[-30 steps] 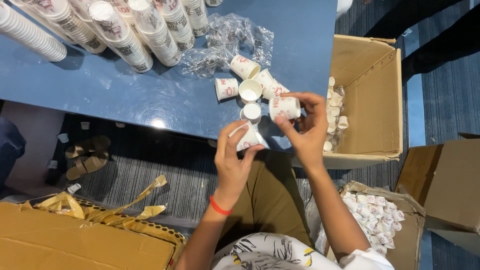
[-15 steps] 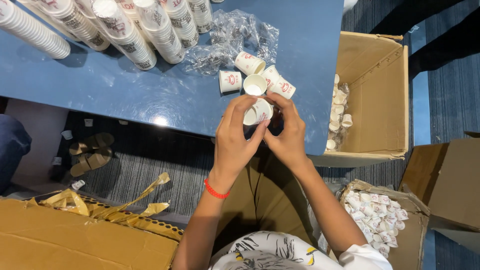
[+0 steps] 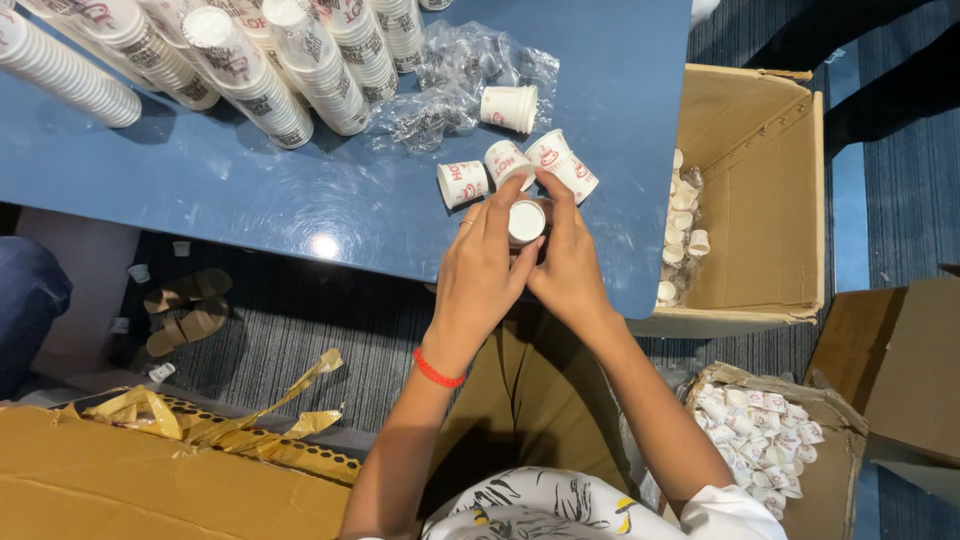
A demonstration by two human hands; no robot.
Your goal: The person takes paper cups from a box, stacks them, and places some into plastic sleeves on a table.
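Your blue table (image 3: 250, 200) carries the bulk of the stock: long sleeves of stacked white paper cups (image 3: 290, 70) lie across its far side, with crumpled clear plastic wrap (image 3: 450, 90) just beside them. To your right, an open cardboard box (image 3: 760, 180) stands against the table edge and holds only a thin scatter of small cups along its near wall. A second, lower box (image 3: 770, 440) near your right knee is heaped with many more of the same small cups (judged the fuller of the two).

Near the table's front edge lie four loose small cups (image 3: 510, 110), white with red print, three of them on their sides and touching or nearly so.

Both of your hands meet just in front of that cluster. Your left hand (image 3: 480, 275) and right hand (image 3: 570, 270) are closed together around one small white cup (image 3: 526, 222), bottom facing the camera, fingers cupped about its sides; it is held over the table's front edge.

Judged from how things lie: a good share of cups already sits in the boxes, while the four loose ones and the long sleeves on the table remain unhandled. Progress appears partial.
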